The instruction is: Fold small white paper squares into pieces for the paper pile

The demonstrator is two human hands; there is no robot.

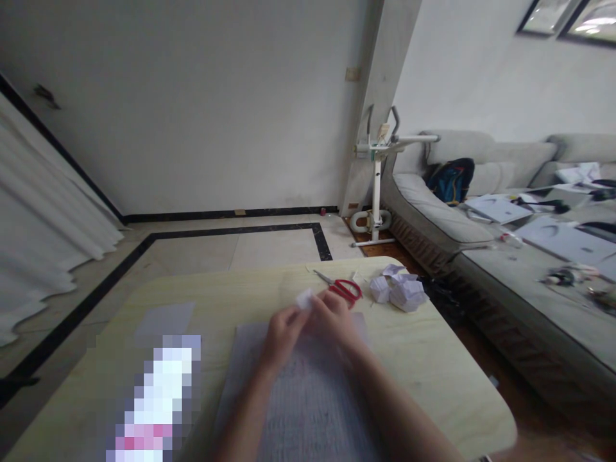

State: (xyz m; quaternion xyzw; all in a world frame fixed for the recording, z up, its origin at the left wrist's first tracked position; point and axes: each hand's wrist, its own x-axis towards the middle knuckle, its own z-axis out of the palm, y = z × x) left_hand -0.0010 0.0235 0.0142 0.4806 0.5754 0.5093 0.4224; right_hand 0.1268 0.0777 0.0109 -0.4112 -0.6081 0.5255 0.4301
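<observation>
Both of my hands meet over the middle of a pale wooden table (433, 359). My left hand (283, 333) and my right hand (337, 317) pinch a small folded piece of white paper (305, 298) between their fingertips, held just above the table. Under my forearms lies a large sheet of lined paper (308, 404). Red-handled scissors (342, 287) lie flat just beyond my right hand. A small heap of folded white paper pieces (402, 290) sits near the table's far right corner.
Another pale sheet (164, 319) lies on the table's left side, near a blurred-out patch (158, 404). A grey sofa (486, 224) strewn with papers and a blue bag (450, 181) stands to the right. A white exercise machine (378, 183) stands by the wall. Curtains (43, 237) hang at left.
</observation>
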